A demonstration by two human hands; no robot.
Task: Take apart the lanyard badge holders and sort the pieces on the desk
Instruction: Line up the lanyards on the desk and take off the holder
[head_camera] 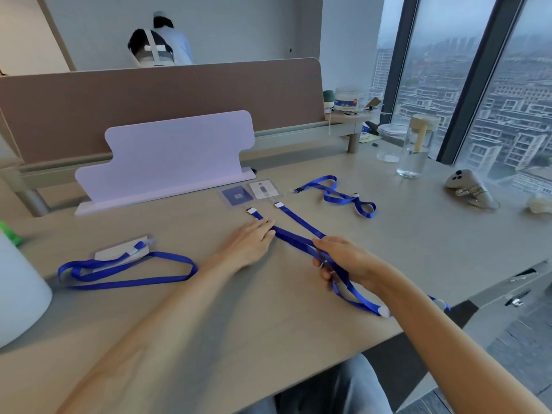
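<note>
Left hand point(251, 242) flat, fingers straight, pressing one blue strap point(301, 221) to the desk point(209, 309). Right hand point(343, 261) curled round both straps where they cross. Two badge holders point(237, 196) lie mid-desk, toward the back edge.

Risk: the straps are crossed, so a pull may drag both holders or tangle them. The loop point(382, 310) at the front edge could slip off.

Clips look attached to the holders, but they are too small to confirm. The right fingers hide the crossing.
</note>
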